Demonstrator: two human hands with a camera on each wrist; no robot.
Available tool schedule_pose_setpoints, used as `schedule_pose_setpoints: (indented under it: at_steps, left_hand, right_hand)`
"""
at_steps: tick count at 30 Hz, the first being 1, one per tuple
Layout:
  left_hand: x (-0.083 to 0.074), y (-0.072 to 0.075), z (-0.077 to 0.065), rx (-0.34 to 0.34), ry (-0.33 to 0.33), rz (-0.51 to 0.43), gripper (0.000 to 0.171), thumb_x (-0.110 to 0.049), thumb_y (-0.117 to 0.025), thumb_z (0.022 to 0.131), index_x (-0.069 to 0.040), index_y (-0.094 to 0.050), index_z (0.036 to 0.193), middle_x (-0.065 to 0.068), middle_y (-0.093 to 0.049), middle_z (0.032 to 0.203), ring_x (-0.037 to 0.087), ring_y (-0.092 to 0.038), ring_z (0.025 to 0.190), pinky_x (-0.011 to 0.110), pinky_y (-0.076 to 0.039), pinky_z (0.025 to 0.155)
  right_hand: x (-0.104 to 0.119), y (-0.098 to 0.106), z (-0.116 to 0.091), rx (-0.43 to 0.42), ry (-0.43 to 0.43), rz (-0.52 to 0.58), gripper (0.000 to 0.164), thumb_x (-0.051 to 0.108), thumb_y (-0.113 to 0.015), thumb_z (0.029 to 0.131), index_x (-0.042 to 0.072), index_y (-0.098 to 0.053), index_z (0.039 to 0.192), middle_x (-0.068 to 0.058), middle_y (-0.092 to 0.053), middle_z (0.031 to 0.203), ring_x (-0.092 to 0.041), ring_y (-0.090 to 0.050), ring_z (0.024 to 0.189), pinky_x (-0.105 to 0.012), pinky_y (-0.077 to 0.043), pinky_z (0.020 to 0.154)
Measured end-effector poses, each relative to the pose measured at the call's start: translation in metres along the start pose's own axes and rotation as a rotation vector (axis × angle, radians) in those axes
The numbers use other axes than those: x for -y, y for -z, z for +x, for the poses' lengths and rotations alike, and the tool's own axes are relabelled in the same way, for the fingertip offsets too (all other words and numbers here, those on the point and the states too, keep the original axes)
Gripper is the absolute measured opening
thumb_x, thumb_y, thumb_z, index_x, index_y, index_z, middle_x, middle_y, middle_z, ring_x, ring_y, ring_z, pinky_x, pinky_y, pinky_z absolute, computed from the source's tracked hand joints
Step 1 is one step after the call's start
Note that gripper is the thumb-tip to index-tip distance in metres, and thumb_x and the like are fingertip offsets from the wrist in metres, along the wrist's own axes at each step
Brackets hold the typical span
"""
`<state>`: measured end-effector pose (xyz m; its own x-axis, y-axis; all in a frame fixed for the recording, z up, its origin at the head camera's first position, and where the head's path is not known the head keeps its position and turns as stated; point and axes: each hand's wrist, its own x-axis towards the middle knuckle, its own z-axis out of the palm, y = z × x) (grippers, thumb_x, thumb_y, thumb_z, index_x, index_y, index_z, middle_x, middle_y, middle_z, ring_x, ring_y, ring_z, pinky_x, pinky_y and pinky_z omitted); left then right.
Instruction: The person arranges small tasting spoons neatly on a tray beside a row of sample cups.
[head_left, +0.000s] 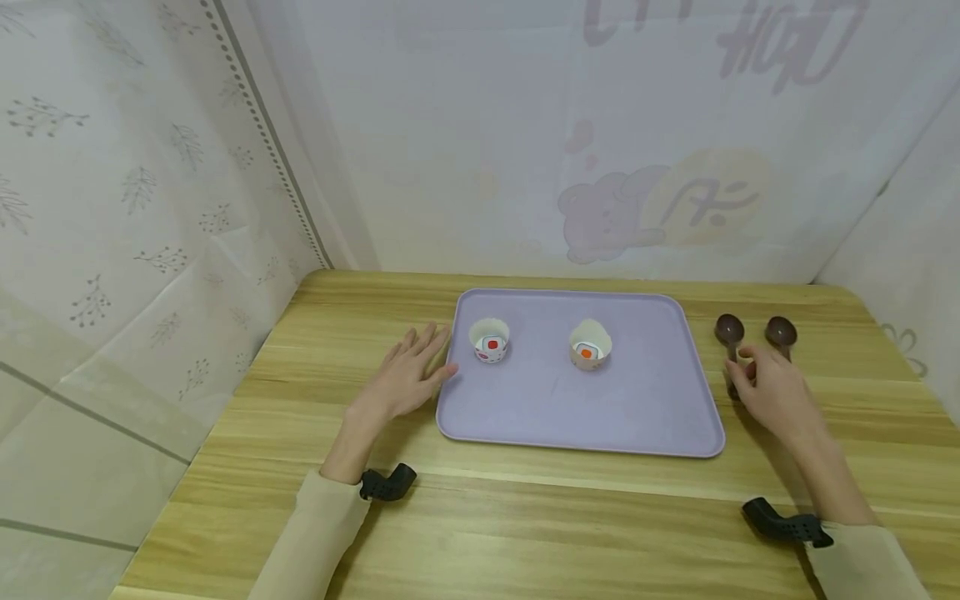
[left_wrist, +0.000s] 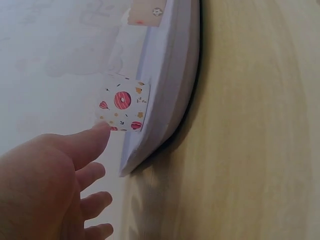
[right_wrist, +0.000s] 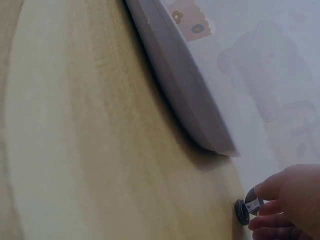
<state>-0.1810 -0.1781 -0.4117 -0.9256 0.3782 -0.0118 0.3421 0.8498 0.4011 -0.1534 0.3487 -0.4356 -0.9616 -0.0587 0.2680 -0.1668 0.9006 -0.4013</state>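
My right hand [head_left: 772, 392] has its thumb and fingers curled about the handle of a dark brown round-bowled spoon [head_left: 729, 327], right of the tray. Its bowl points away from me, and the fingers cover part of the handle. Just beyond that hand lies a second brown spoon [head_left: 782, 330], its handle partly hidden. My left hand [head_left: 405, 375] lies with fingers spread, fingertips right at the left rim of a lilac tray [head_left: 525, 408]. Near it on the tray stands a white patterned paper cup [left_wrist: 122, 102] with a red mark inside. A beige paper cup [head_left: 588, 354] with an orange mark stands farther right.
The tray rests on a wood-grain table [head_left: 562, 517]. A pale printed cloth [head_left: 465, 150] hangs behind the table, and a leaf-patterned one [head_left: 150, 183] hangs at the left. Black wrist mounts [head_left: 386, 483] sit at both sleeves.
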Motion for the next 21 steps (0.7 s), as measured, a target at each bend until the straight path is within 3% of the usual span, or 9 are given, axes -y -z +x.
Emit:
schedule_pose_setpoints:
  at_steps: [8,21]
  left_hand:
    - [0.0004,-0.0026,-0.0001,0.004,-0.011,-0.009,0.067,-0.048,-0.047,0.106,-0.013,-0.029,0.160,0.017,-0.019,0.165,0.049,-0.013,0.149,0.060,-0.012,0.121]
    - [0.0019,-0.0048,0.0013,0.025,-0.003,-0.001,0.064,-0.045,-0.046,0.107,-0.012,-0.030,0.160,0.018,-0.020,0.165,0.048,-0.013,0.150,0.058,-0.012,0.121]
  right_hand:
    - [-0.0019,-0.0023,0.0007,-0.020,0.025,-0.004,0.022,0.005,-0.062,0.097,-0.016,-0.062,0.103,-0.018,-0.062,0.076,-0.027,-0.056,0.063,-0.039,-0.044,0.054]
    - [-0.0032,-0.0034,0.0031,-0.050,0.045,-0.008,0.016,-0.003,-0.065,0.093,-0.018,-0.063,0.098,-0.019,-0.062,0.069,-0.028,-0.057,0.058,-0.043,-0.046,0.052]
